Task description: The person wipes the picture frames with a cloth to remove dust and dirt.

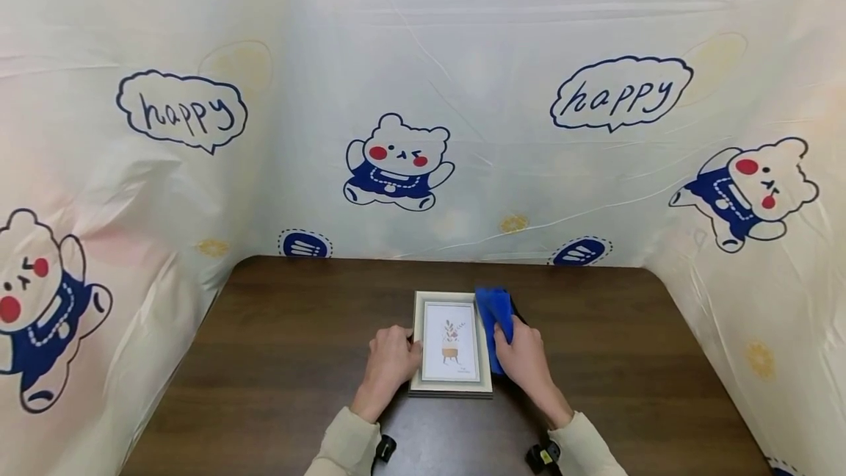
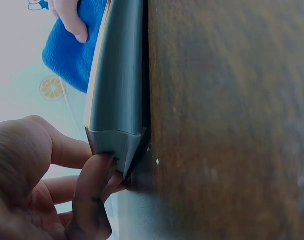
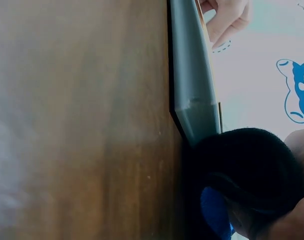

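Note:
A cream picture frame (image 1: pixel 452 387) lies face up on the table, its white print showing a potted plant. My left hand (image 1: pixel 388 360) grips the left edge of the frame, with fingertips at its side corner (image 2: pixel 109 142) in the left wrist view. Along the right side, my right hand (image 1: pixel 527 355) holds a folded blue cloth (image 1: pixel 490 314) against the edge. The cloth is bright blue outside, while a dark fold (image 3: pixel 251 165) of it bulges over the frame's corner in the right wrist view. Part of the cloth is hidden under the right hand.
Beneath everything is a dark brown wooden table (image 1: pixel 297 344) with rounded far corners. A pale curtain (image 1: pixel 502 87) printed with bears and the word "happy" hangs around its back and sides. Black wrist cameras (image 1: pixel 543 455) sit at both cuffs.

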Demonstrator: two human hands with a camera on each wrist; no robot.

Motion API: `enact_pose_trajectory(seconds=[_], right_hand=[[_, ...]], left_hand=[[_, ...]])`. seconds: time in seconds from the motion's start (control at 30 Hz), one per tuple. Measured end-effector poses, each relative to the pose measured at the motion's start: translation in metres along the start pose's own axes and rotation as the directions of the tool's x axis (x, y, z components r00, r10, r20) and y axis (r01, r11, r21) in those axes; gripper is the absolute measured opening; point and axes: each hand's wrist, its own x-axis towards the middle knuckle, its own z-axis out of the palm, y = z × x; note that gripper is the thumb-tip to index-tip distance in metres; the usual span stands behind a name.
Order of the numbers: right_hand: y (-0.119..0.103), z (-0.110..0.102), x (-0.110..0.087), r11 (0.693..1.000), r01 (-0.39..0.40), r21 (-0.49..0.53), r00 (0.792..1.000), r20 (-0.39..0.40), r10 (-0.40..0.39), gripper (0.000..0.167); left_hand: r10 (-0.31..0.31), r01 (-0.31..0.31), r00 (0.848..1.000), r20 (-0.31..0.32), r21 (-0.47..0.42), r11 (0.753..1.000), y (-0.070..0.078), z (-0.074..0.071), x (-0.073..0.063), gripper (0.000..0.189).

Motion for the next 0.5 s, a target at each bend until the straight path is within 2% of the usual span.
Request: enact_pose_trajectory(seconds=[0.23,0.5], right_hand=[[-0.001,-0.003,-0.012,1.000,0.019,-0.015,1.000,-0.007,-0.019,0.016],[-0.001,-0.006,-0.021,1.000,0.003,-0.009,1.000,0.021,-0.003,0.015]], left_hand=[[0.004,-0.004,1.000,0.007,0.008,1.000,-0.001,0.001,0.000,0.010],[0.016,-0.016,1.000,0.012,0.012,1.000,-0.001,0.001,0.000,0.015]])
